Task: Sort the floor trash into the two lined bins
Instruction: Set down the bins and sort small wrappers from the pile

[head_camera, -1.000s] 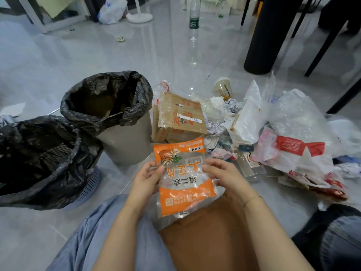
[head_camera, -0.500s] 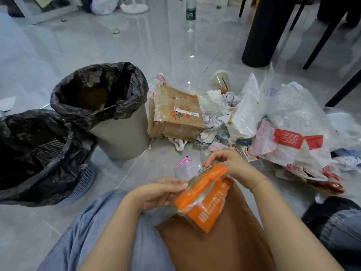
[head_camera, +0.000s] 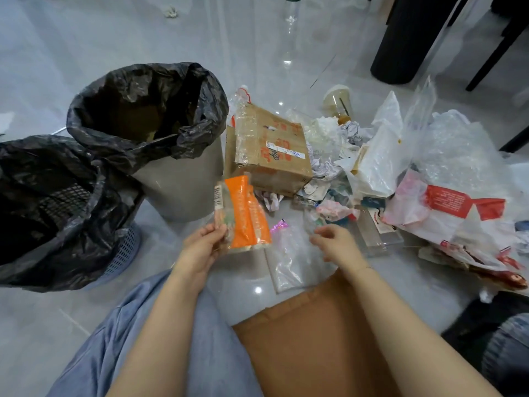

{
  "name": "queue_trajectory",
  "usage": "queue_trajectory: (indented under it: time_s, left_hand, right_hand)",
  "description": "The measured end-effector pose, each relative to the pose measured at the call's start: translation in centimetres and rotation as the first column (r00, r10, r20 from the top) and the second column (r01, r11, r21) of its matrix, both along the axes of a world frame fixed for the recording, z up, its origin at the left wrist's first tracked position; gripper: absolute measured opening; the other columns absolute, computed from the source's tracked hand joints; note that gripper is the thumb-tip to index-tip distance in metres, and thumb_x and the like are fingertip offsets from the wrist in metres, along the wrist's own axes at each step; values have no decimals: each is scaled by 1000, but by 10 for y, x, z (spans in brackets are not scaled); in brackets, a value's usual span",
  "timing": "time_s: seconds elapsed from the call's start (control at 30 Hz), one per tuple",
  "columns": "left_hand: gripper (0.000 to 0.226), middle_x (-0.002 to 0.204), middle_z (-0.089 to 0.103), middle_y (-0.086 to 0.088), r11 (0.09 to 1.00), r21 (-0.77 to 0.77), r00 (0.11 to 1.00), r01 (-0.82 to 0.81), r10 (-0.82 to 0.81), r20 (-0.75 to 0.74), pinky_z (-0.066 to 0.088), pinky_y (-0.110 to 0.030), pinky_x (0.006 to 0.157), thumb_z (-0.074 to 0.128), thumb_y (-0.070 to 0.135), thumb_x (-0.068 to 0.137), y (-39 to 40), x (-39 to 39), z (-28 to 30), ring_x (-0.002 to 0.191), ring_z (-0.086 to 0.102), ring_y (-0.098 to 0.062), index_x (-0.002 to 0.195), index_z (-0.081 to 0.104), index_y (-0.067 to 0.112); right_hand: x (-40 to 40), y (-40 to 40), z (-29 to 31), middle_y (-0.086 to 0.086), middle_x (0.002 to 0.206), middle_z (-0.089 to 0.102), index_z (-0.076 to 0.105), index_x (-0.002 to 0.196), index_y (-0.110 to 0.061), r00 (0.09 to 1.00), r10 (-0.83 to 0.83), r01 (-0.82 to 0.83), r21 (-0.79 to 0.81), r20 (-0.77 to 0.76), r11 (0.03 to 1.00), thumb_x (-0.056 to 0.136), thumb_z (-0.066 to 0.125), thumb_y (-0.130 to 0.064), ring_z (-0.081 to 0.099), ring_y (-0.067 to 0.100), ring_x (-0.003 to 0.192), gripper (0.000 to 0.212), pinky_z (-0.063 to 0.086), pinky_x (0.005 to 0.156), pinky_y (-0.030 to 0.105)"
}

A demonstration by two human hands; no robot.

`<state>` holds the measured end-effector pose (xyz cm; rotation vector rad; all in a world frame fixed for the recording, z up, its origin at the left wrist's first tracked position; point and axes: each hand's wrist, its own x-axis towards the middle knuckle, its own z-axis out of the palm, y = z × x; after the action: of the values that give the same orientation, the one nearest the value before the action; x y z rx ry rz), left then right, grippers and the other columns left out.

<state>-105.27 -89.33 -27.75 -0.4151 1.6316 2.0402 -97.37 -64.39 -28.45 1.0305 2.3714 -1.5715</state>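
Note:
My left hand (head_camera: 203, 247) holds a folded orange and clear snack wrapper (head_camera: 243, 213) upright above the floor, just right of the grey bin (head_camera: 177, 179) lined with a black bag. A second bin (head_camera: 123, 247), a blue mesh basket with a black liner, sits at the far left. My right hand (head_camera: 335, 242) is empty with fingers apart, hovering over a clear plastic bag (head_camera: 289, 259) on the floor. The trash pile spreads to the right: a cardboard box (head_camera: 272, 150), crumpled paper (head_camera: 326, 159) and white plastic bags (head_camera: 380, 156).
A drink cup (head_camera: 337, 101) lies behind the pile. A red and white bag (head_camera: 446, 207) lies at the right. A black round table base (head_camera: 400, 41) and chair legs stand at the back right. A clear bottle (head_camera: 290, 7) stands far back. My knees fill the lower frame.
The flat wrapper held in both hands was folded, then my right hand let go. My left hand now holds it alone, raised and shifted left toward the grey bin.

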Motion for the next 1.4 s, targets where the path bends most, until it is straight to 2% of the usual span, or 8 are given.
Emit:
queue_trajectory:
  time_s: [0.17,0.3,0.37,0.5,0.67,0.8,1.17,1.4]
  left_hand:
    - [14,79,71,-5,995,-47,996,-88,89,17,57,-20,56,52,3,96,2,-3,-9,61,69,-8,105,63,3]
    - [12,77,73,-4,994,-57,996,-89,91,27,57,-20,57,54,3,95,4,-2,-10,61,70,-8,100,65,4]
    - [13,83,73,-9,994,-76,996,-83,85,17,59,-23,61,54,2,94,5,0,-11,65,70,-12,102,65,1]
    - [19,98,71,-22,980,-183,996,-83,81,-21,55,-41,83,58,5,93,7,3,-10,76,67,-24,109,63,-5]
    - [4,79,70,-9,981,-188,998,-49,41,-43,55,-31,69,58,6,93,20,12,-2,61,67,-14,97,58,6]
    - [6,72,67,-3,979,-201,995,17,-37,-93,52,-31,67,58,6,92,33,26,5,62,63,-15,97,55,8]
    - [9,85,67,-12,984,23,985,175,-175,10,54,-27,58,60,14,93,47,38,16,71,66,-18,94,55,7]
    - [27,101,72,-16,977,-122,982,174,-181,-48,54,-41,84,68,8,86,47,33,7,86,68,-27,112,60,1]
  right_hand:
    - [-11,-23,-34,12,102,51,50,91,-15,932,122,-217,257,342,942,69,75,-53,55,29,96,50,41,75,33]
    - [-7,-34,-38,9,113,56,58,106,-10,889,119,-275,307,442,911,71,72,-37,56,29,108,46,47,77,33]
    - [-3,-35,-36,8,90,56,58,79,-13,908,121,-256,304,401,918,74,70,-29,57,25,87,21,42,65,29]
    - [6,-27,-24,1,55,39,37,54,-16,998,14,-24,172,62,985,78,72,-17,37,16,53,42,28,50,29]
    - [17,-17,12,12,88,73,71,88,-7,929,-302,226,-321,-212,920,78,76,-16,69,29,83,14,56,78,41]
    - [14,-28,31,11,100,73,68,105,-5,926,-304,107,-618,-223,779,81,73,-14,70,26,92,26,57,84,38]
    - [5,-57,7,2,82,68,64,81,-15,939,-178,152,-110,-293,982,80,73,-20,63,18,77,11,50,69,33]
    - [-2,-59,5,8,83,68,65,87,-3,944,-139,91,-169,-300,981,83,71,-18,65,20,78,16,51,67,32]
